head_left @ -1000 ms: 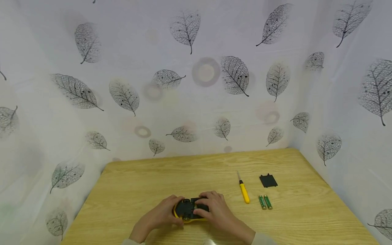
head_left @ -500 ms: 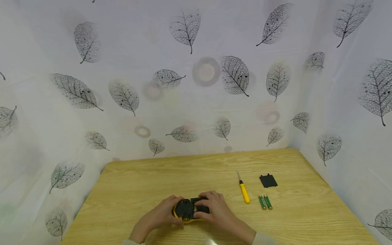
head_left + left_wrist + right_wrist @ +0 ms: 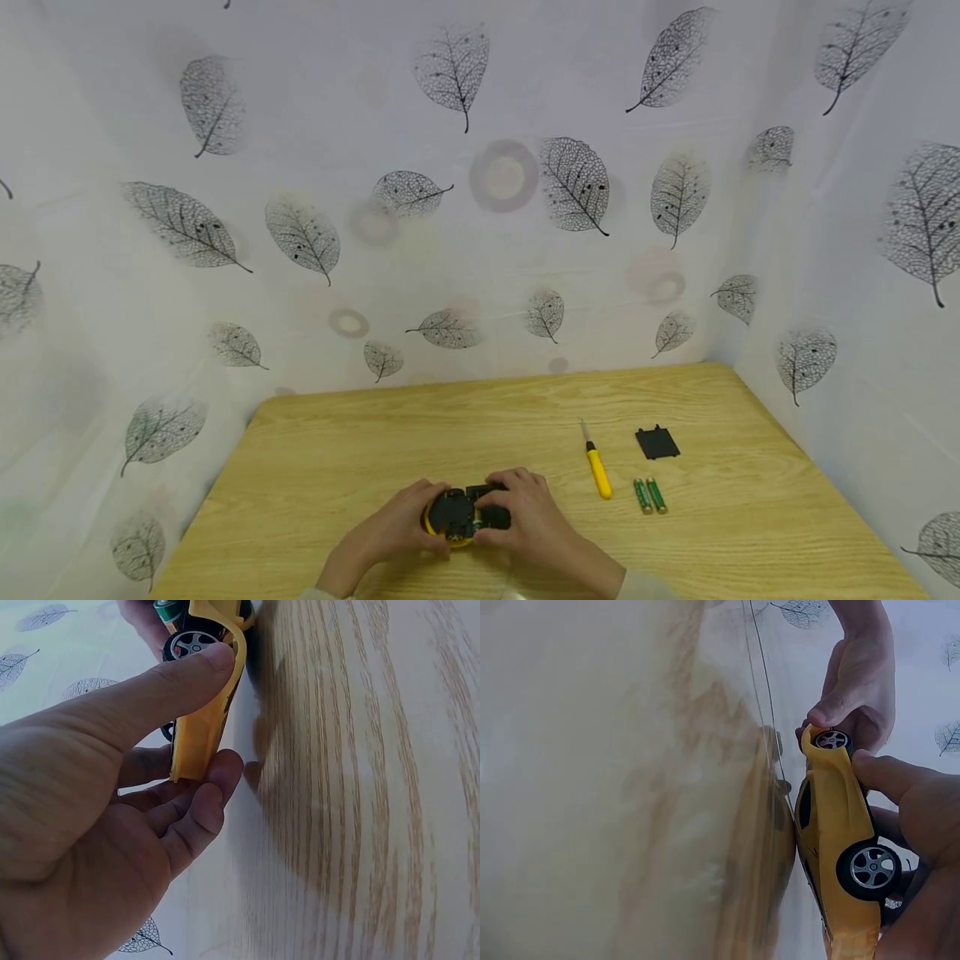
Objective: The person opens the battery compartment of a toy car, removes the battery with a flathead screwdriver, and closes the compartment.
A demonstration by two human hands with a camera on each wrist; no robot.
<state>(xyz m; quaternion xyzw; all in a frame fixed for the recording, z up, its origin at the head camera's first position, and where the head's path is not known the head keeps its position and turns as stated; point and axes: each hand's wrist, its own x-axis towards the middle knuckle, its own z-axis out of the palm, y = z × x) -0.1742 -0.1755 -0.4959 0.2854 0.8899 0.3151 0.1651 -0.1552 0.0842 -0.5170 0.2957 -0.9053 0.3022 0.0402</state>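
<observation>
A yellow toy car [image 3: 452,510] lies wheels up on the wooden table, its black underside facing me in the head view. My left hand [image 3: 399,518] grips the car's left end, thumb on the near side and fingers on the far side. In the left wrist view that thumb presses beside a wheel [image 3: 192,646]. My right hand [image 3: 534,518] is over the car's right half. Its thumb and index finger pinch a green battery [image 3: 168,610], which stands out of the underside in the left wrist view. The right hand hides part of the car's right end.
To the right of the hands lie a yellow-handled screwdriver [image 3: 598,471], two green batteries [image 3: 649,495] side by side and a black battery cover [image 3: 657,442]. A leaf-printed white curtain [image 3: 480,250] surrounds the wooden table [image 3: 337,442].
My right thumb has shifted slightly toward the table's near edge, and the battery between thumb and finger shows a little more. The left hand has stayed in place on the car.
</observation>
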